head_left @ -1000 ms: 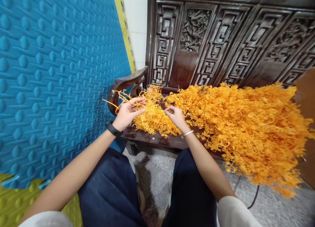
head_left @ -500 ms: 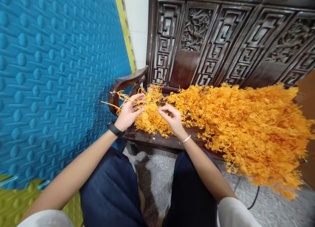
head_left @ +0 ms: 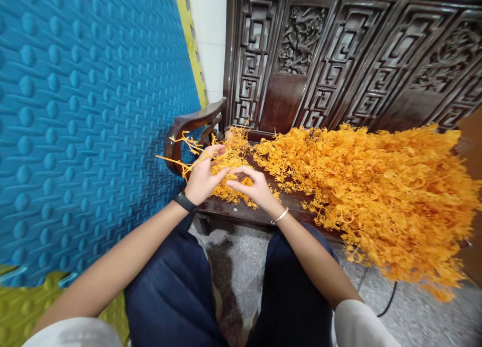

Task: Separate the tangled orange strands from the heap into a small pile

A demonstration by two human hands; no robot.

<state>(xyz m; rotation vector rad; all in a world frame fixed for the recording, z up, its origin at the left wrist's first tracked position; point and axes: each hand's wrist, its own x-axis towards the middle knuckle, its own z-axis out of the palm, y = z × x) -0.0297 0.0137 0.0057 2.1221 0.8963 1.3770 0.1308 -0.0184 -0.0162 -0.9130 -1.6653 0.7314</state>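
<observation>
My left hand (head_left: pixel 202 179), with a dark band at the wrist, is closed around an orange plastic branch (head_left: pixel 173 161). Its bare stem end and thin twigs stick out to the left of the hand. My right hand (head_left: pixel 256 189), wearing a thin bangle, is curled with thumb and index finger almost together, close by the left thumb tip. Whatever lies between those fingertips is too small to make out. Beneath and behind both hands lies a small pile of orange plastic sprigs (head_left: pixel 238 145) on the dark wooden bench seat (head_left: pixel 250 215).
A large heap of orange plastic foliage (head_left: pixel 399 196) covers the bench to the right and hangs over its front edge. The bench's curved armrest (head_left: pixel 199 117) is at the left, its carved backrest (head_left: pixel 286 98) behind. Blue foam matting (head_left: pixel 94 111) rises at the left.
My left hand has moved slightly right with the branch. My right hand has shifted left, so its fingertips are now beside the left thumb.
</observation>
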